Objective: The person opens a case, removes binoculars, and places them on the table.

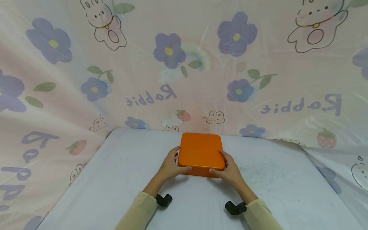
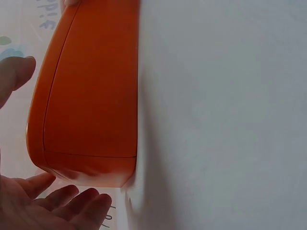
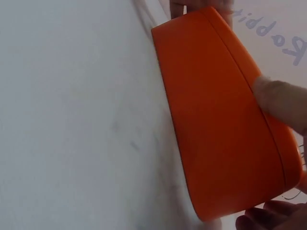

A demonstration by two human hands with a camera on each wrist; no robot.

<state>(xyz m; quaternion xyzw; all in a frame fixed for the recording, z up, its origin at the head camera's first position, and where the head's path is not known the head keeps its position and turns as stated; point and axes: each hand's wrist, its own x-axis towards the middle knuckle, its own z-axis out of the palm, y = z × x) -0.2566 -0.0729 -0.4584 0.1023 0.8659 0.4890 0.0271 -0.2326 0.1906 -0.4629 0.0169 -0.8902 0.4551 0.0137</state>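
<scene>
A square orange lidded box (image 1: 201, 150) with rounded corners sits near the back of the white table. My left hand (image 1: 170, 166) is at its left front corner. In the left wrist view, the left thumb (image 2: 18, 74) stands apart from the lid edge, and the loosely extended fingers (image 2: 88, 206) lie close beside the box's side. My right hand (image 1: 231, 169) holds the right front corner. Its thumb (image 3: 280, 98) presses on the lid's front edge while the fingers (image 3: 271, 218) lie along the right side. The lid seam (image 3: 249, 93) looks closed; the contents are hidden.
The white tabletop (image 1: 138, 153) stretches around the box, with faint grey marks at right. A curtain (image 1: 195, 80) printed with rabbits and flowers hangs behind and at the sides. Black wrist mounts (image 1: 164, 200) stick out from both cuffs.
</scene>
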